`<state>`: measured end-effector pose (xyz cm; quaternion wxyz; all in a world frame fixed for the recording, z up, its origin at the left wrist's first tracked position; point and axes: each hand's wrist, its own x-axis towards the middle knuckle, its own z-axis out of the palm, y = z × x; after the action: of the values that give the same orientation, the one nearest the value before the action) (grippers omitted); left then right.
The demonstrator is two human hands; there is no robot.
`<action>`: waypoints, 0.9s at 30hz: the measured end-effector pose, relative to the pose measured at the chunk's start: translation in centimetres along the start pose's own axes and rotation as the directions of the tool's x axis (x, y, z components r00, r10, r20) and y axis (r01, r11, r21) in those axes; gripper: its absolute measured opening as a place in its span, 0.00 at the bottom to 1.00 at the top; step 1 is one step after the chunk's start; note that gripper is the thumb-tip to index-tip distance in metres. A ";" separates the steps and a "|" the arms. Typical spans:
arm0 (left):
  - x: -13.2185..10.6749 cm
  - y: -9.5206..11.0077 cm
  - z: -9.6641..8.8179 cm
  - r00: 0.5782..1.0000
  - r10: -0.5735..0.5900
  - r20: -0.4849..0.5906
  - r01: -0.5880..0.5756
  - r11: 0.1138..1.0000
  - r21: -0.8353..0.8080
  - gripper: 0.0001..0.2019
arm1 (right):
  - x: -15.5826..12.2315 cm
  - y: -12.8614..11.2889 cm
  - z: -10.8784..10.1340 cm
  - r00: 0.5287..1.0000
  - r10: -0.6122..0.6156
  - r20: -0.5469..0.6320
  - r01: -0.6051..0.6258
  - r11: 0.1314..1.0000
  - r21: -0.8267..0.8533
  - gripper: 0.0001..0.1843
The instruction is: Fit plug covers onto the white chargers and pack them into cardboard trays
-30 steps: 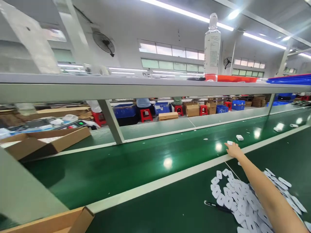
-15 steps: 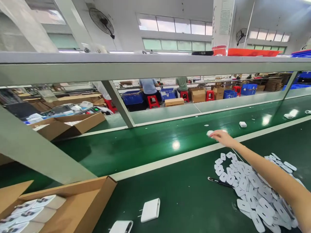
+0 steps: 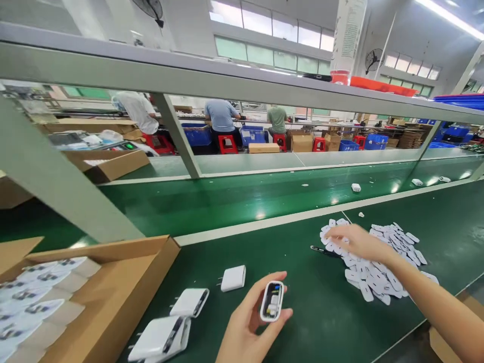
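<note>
My left hand (image 3: 245, 327) holds a small white charger body (image 3: 272, 301) upright, its open end facing me with the inside parts showing. My right hand (image 3: 355, 241) hovers over the near edge of a heap of several small white plastic covers (image 3: 378, 262), its fingers loosely stretched out and slightly blurred. A black pen (image 3: 319, 249) lies just left of the heap. Three more white charger bodies lie on the green bench to the left: one (image 3: 233, 278), another (image 3: 189, 302) and a third (image 3: 161, 339).
An open cardboard box (image 3: 124, 287) with white parts stands at the near left. A green conveyor belt (image 3: 242, 199) carries a white charger (image 3: 356, 187) and others farther right. A grey frame post (image 3: 177, 136) and shelf cross above. Several people sit on red stools beyond.
My right hand has pulled back from the belt's edge to the heap of covers. The view has tilted down, and my left hand with the charger body has come into sight.
</note>
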<state>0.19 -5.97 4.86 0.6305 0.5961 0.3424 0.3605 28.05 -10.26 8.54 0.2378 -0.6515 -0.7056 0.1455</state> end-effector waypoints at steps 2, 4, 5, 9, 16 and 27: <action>-0.1 0.6 -0.6 0.992 0.122 0.030 -0.124 0.988 0.094 0.16 | 0.0 4.3 -0.8 0.988 0.125 -0.093 -0.127 0.992 -0.021 0.12; -0.2 1.0 -1.4 0.971 0.216 0.106 -0.228 0.967 0.114 0.15 | -0.2 7.8 -1.0 0.971 0.199 -0.129 -0.204 0.979 -0.023 0.06; -0.3 1.2 -1.8 0.958 0.247 0.145 -0.263 0.959 0.107 0.16 | -0.4 9.2 -0.9 0.964 0.226 -0.140 -0.231 0.973 -0.022 0.05; -0.7 1.5 -2.9 0.948 0.250 0.198 -0.271 0.959 0.088 0.19 | -0.7 11.5 -0.8 0.940 0.291 -0.179 -0.296 0.955 -0.002 0.09; 0.7 1.0 -3.3 0.975 0.162 0.154 -0.159 0.987 -0.031 0.17 | 0.9 5.4 -0.2 0.939 0.308 -0.151 -0.274 0.939 0.207 0.08; 3.6 -3.5 -3.7 0.994 0.057 0.098 -0.047 0.993 -0.107 0.13 | 4.7 -5.7 9.8 0.960 0.268 0.078 -0.130 0.183 0.974 0.14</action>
<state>-1.04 -1.09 1.20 0.6678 0.5883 0.2751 0.3636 17.87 -5.21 3.89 0.6100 -0.4506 -0.3528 0.5482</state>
